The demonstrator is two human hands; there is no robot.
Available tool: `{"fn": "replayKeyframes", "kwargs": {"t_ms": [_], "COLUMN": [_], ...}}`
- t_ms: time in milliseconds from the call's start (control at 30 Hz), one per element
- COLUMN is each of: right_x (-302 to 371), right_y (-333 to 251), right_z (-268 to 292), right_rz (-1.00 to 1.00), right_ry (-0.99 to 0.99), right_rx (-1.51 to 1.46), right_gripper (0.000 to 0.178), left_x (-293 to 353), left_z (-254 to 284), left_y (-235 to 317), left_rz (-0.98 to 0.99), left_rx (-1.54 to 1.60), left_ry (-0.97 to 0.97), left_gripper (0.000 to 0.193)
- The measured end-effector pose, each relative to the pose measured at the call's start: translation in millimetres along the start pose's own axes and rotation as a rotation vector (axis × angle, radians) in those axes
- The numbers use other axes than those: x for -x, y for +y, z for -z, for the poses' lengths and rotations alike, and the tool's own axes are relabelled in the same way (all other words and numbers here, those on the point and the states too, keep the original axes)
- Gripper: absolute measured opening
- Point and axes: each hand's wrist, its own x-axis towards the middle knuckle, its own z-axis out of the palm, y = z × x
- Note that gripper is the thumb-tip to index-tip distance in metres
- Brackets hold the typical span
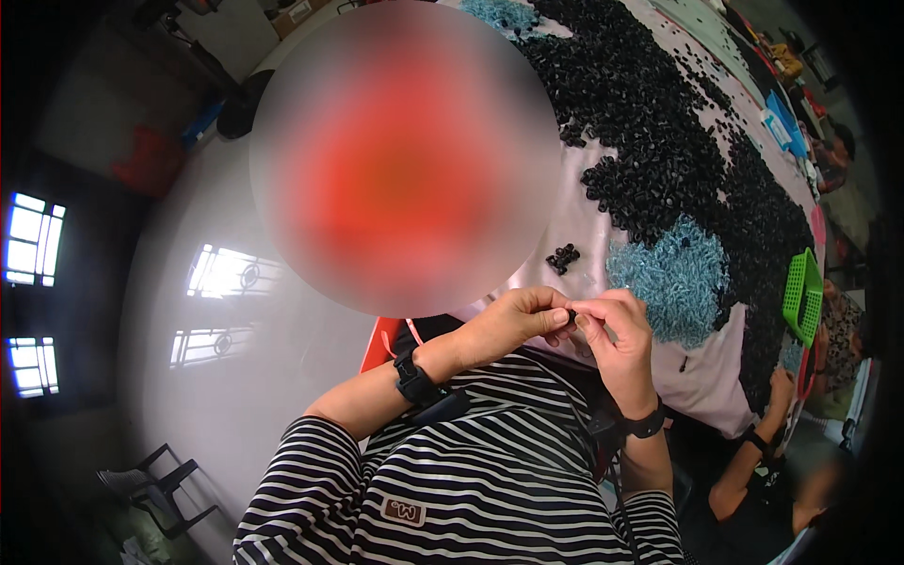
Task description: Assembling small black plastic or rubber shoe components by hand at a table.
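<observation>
Both hands are together at the centre of the frame, in front of a black-and-white striped long garment (471, 480). The left hand (529, 315) has its thumb and fingers closed in a pinch on a small dark piece (572, 318); the right hand (617, 331) meets it from the other side, fingertips likewise drawn together on the piece. The piece sits between the fingertips, largely covered by them; its exact shape cannot be determined. A black wrist strap is worn on each arm.

Just above the hands, a small cluster of glossy black pieces (563, 259) lies on a pale pink cloth (720, 381) covering the work table. Right of the hands is a heap of translucent light-blue slender pieces (669, 278), bordering a broad spread of small black pieces (650, 122) that runs to the upper part of the frame. One dark piece (685, 363) lies apart below the blue heap. A second blue heap (504, 13) is at the top edge.

A bright green perforated plastic basket (805, 320) stands at the right. At lower right, a co-worker's hand (782, 384) is at the table edge. A dark plastic armchair (155, 492) stands at lower left. A round blur covers the upper centre.
</observation>
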Motion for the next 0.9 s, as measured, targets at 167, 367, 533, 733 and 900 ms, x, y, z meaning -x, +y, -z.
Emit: {"fn": "replayKeyframes", "kwargs": {"t_ms": [167, 367, 533, 733, 900], "right_x": [2, 2, 2, -4, -17], "right_y": [0, 3, 1, 17, 51], "right_z": [-2, 0, 1, -1, -24], "right_rz": [-0.150, -0.050, -0.054, -0.189, -0.175], "right_ry": [0.012, 0.031, 0.001, 0.018, 0.116], "right_rx": [-0.139, -0.030, -0.026, -0.201, -0.133], "right_gripper": [0.017, 0.017, 0.018, 0.018, 0.011], "left_x": [0, 0, -1, 0, 5], "left_z": [0, 0, -1, 2, -2], "left_y": [-1, 0, 1, 0, 5], "left_rz": [0.005, 0.021, 0.033, 0.010, 0.026], "left_rx": [0.039, 0.037, 0.042, 0.079, 0.030], "left_ry": [0.012, 0.011, -0.004, -0.027, -0.107], "left_gripper": [0.029, 0.029, 0.029, 0.027, 0.026]}}
